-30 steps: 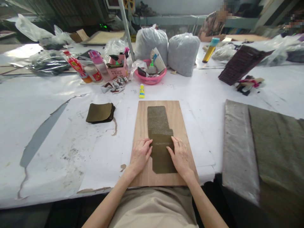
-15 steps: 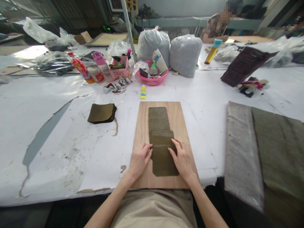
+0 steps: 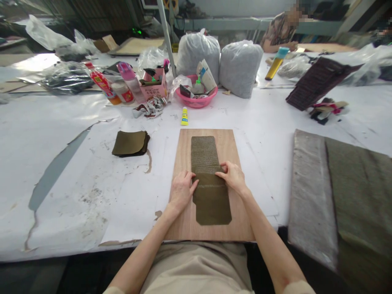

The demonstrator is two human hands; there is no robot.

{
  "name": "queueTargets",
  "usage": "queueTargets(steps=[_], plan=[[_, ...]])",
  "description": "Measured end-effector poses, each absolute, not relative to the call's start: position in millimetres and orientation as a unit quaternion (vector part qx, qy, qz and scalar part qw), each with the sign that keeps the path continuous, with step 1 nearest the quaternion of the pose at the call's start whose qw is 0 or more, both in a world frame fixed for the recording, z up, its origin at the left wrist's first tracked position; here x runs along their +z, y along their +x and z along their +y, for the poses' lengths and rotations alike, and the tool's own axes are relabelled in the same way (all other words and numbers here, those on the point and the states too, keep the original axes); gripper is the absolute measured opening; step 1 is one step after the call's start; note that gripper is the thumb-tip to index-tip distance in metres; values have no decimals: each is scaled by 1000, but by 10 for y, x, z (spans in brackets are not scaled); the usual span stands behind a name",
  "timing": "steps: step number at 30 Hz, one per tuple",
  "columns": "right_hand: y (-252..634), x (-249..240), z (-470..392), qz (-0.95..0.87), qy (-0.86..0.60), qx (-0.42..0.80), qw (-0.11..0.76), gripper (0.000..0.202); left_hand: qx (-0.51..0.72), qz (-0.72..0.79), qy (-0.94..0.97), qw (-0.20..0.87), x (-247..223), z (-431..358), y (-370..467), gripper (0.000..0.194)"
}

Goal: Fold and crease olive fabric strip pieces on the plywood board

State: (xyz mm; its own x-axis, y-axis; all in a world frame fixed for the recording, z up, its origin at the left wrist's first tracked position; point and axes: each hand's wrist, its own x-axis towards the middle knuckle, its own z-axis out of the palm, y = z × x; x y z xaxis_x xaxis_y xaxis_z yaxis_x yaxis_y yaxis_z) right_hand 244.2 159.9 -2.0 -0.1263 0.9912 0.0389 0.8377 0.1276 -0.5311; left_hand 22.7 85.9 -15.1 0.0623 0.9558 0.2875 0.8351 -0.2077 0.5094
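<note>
On a wooden board (image 3: 182,163) in front of me lies a dark olive fabric piece (image 3: 213,206) with clipped lower corners. Its upper part overlaps a rougher, speckled olive piece (image 3: 203,149) that reaches toward the board's far end. My left hand (image 3: 183,188) holds the left edge near the overlap, thumb on top and fingers curled at the side. Across from it, my right hand (image 3: 233,176) pinches the right edge at the overlap between thumb and forefinger. The fingertips partly cover both edges there.
Left of the board sits a stack of olive pieces (image 3: 130,143). A yellow glue tube (image 3: 184,117) lies beyond it, before a pink basin (image 3: 197,102). Folded olive material (image 3: 361,192) covers the right side. A person (image 3: 280,30) sits across the table.
Both hands have moved up along the fabric, away from me, to the overlap. The right fingers have closed into a pinch on the edge. The camera view has shifted slightly.
</note>
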Motion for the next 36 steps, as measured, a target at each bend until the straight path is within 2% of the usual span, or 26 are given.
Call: queueTargets(steps=[6, 10, 16, 22, 25, 29, 36], plan=[[2454, 14, 1569, -679, -636, 283, 233, 19, 306, 629, 706, 113, -178, 843, 218, 9], [2461, 0, 1494, -676, -619, 292, 273, 17, 318, 626, 703, 114, -196, 838, 217, 9], [2465, -36, 1430, -706, -586, 296, 267, 16, 327, 625, 697, 129, -178, 837, 216, 9], [2485, -45, 1503, -629, -505, 524, 274, 38, 359, 609, 686, 173, -145, 730, 200, 7], [2491, -42, 1524, -597, -479, 585, 268, 42, 362, 604, 685, 187, -141, 646, 185, 7], [2450, -64, 1512, -611, -487, 567, 260, 40, 355, 606, 688, 183, -146, 593, 172, 5], [2362, 7, 1494, -703, -507, 405, 290, 37, 323, 596, 718, 161, -152, 638, 176, 6]])
